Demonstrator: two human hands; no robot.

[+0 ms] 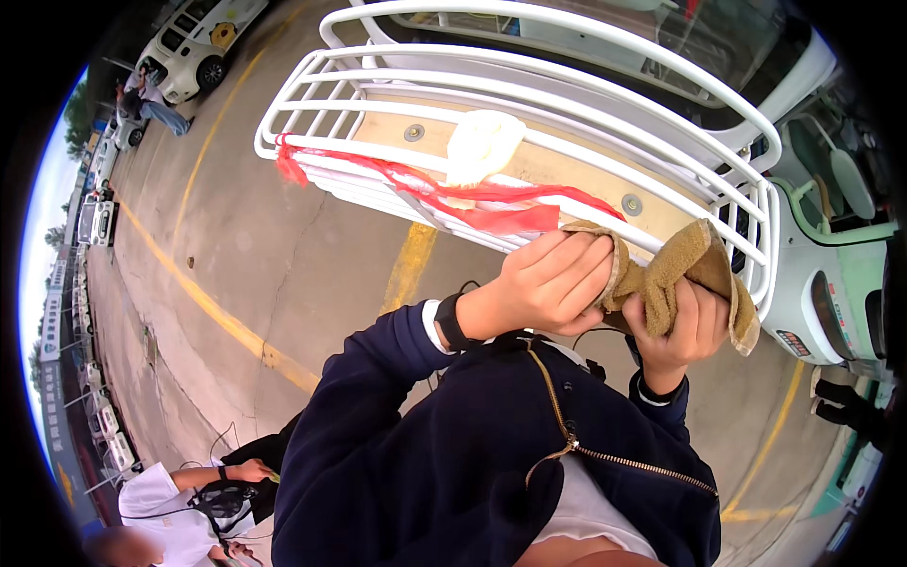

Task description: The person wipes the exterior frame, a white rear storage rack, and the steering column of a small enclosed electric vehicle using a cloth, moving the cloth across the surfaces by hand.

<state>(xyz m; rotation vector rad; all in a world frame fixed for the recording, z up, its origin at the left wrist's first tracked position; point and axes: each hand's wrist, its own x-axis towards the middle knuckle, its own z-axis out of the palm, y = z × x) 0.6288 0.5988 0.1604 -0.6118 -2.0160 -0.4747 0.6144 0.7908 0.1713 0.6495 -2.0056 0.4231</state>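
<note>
My left hand [556, 280] grips one end of a brown terry cloth [669, 283], its fingers curled over the fabric. On the other side my right hand [680, 329] holds the same cloth, thumb toward the left hand. Between the two fists the cloth is bunched and looks twisted, with loose corners flaring out at the right. Both hands are in front of my chest, near the close edge of a white tubular metal rack [418, 113]. A red ribbon [510, 218] is tied along the rack's near rail. A pale yellow cloth [485, 145] hangs over that side of the rack.
The rack's tan base panel [553, 159] has bolts with washers. Behind it stands a vehicle's window [638, 42]. A pale green and white vehicle [815, 305] is at the right. One person in a white shirt [152, 500] is at lower left, another [152, 106] by a parked van [181, 57].
</note>
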